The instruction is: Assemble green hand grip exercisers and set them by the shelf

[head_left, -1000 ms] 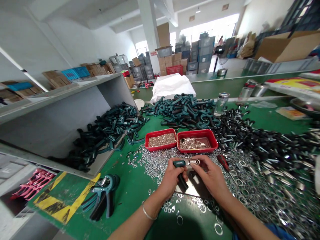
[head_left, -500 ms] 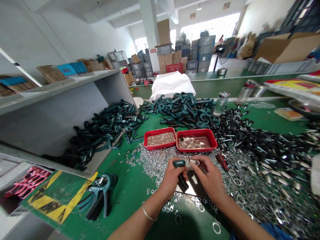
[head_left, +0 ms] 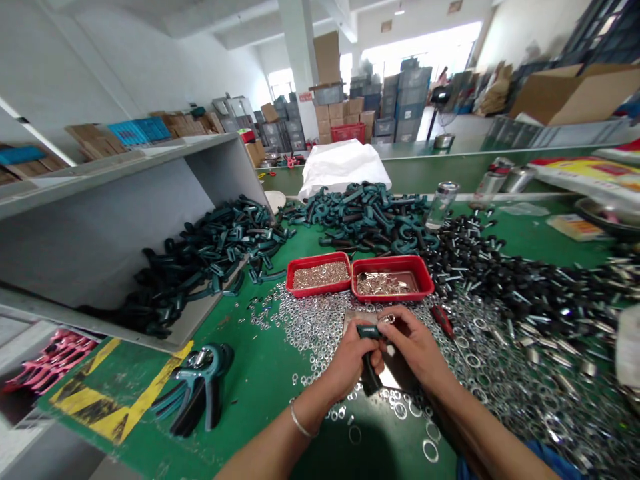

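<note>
- between the fingertips first: the right hand (head_left: pixel 417 347) has thumb and forefinger pinched shut on a small metal part (head_left: pixel 388 319). it looks like a spring end but it's too small to be sure. it's pressed right up against the top of the teal handle (head_left: pixel 369 331).
- the left hand (head_left: pixel 350 363) is wrapped closed round that handle, with the black lower end poking out under the palm.
- the handle sits roughly upright, just over a bare metal plate (head_left: pixel 403 385) near the front of the green table (head_left: pixel 260 373).
- looks like a fiddly fit. a firm left grip with the handle top turned toward the right fingers seems the way to go, and the part lined up square before any push.
- staying low over the plate seems smart. a dropped bit would land there instead of vanishing into the loose washers (head_left: pixel 310 323) all around.
- two red trays (head_left: pixel 350 257) sit just beyond the hands, and a red screwdriver (head_left: pixel 443 321) is just beside the right one.
- further out there's a teal handle pile (head_left: pixel 360 213), black knobs (head_left: pixel 500 273) and an assembled gripper (head_left: pixel 197 387) off to the left.
</note>
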The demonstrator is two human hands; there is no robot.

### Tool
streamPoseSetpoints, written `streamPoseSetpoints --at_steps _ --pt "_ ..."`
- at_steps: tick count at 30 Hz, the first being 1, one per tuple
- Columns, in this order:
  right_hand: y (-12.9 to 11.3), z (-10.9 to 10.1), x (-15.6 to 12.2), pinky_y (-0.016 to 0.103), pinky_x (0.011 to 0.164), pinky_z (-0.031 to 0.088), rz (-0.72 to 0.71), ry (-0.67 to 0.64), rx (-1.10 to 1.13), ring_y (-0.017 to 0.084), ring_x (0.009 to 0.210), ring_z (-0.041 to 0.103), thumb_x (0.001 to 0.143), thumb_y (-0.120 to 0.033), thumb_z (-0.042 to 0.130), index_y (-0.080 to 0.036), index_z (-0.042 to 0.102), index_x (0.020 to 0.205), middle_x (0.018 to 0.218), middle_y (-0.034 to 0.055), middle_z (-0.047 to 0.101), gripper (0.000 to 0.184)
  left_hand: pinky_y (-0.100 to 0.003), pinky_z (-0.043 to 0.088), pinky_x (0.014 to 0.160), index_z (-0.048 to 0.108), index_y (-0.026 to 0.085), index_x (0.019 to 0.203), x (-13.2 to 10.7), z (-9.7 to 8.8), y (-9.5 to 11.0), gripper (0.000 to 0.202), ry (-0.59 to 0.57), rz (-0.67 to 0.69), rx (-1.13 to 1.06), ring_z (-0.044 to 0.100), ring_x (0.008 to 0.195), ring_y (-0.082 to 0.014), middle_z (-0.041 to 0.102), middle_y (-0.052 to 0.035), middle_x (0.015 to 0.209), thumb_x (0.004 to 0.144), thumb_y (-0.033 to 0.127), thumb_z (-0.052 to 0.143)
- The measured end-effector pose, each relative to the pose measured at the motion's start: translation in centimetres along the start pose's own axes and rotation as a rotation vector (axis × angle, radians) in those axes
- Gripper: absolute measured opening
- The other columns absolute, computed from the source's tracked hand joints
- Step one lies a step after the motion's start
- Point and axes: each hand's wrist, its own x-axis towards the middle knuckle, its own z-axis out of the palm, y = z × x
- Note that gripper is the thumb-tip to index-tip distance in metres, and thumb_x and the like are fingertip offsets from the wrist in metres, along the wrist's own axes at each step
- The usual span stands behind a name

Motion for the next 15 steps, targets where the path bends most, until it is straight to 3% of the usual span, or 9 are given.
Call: streamPoseSetpoints --at_steps 4,7,10,13,15 --pt "-0.1 -0.7 0.2 0.030 0.072 0.049 0.195 -0.154 0.245 0.017 0.075 0.061 0.085 -0.042 0.066 -0.021 0.065 0.096 0.085 0.0010 0.065 0.023 -0.023 0.041 0.046 0.040 0.023 0.107 -1.7 0.1 2.2 0.037 -0.260 -0.160 0.220 0.049 0.044 -0.0103 0.058 0.0045 0.063 0.077 0.016 0.059" --pt "-0.6 -0.5 0.6 0.031 0.070 0.049 0.264 -0.203 0.329 0.017 0.073 0.060 0.082 -0.045 0.069 -0.022 0.065 0.096 0.084 0.0006 0.065 0.028 -0.026 0.044 0.049 0.045 0.022 0.109 -2.5 0.0 3.5 0.030 -0.352 -0.253 0.149 0.055 0.050 -0.0127 0.060 0.0001 0.065 0.085 0.032 0.061" --pt "-1.0 0.0 0.7 0.032 0.071 0.050 0.242 -0.206 0.149 0.018 0.074 0.061 0.085 -0.047 0.063 -0.022 0.064 0.097 0.088 0.0026 0.067 0.028 -0.022 0.036 0.042 0.047 0.021 0.101 -2.4 -0.4 3.5 0.028 -0.211 -0.240 0.015 0.047 0.044 -0.0087 0.062 -0.0015 0.068 0.089 0.044 0.057" --pt "-1.3 0.7 -1.7 0.037 0.078 0.048 0.005 -0.130 -0.266 0.021 0.084 0.059 0.092 -0.038 0.058 -0.022 0.064 0.100 0.094 0.0059 0.065 0.020 -0.018 0.033 0.043 0.044 0.021 0.092 -1.7 -1.6 3.5 0.026 0.086 0.011 -0.036 0.045 0.046 -0.0058 0.065 -0.0013 0.076 0.087 0.041 0.060" --pt "-1.1 1.6 -4.8 0.038 0.084 0.047 -0.184 -0.291 -0.486 0.023 0.093 0.057 0.093 -0.027 0.057 -0.022 0.064 0.098 0.097 0.0067 0.064 0.010 -0.020 0.041 0.050 0.045 0.020 0.090 -1.1 -2.6 4.3 0.026 0.214 0.184 -0.039 0.050 0.052 -0.0064 0.067 -0.0025 0.083 0.088 0.042 0.059"
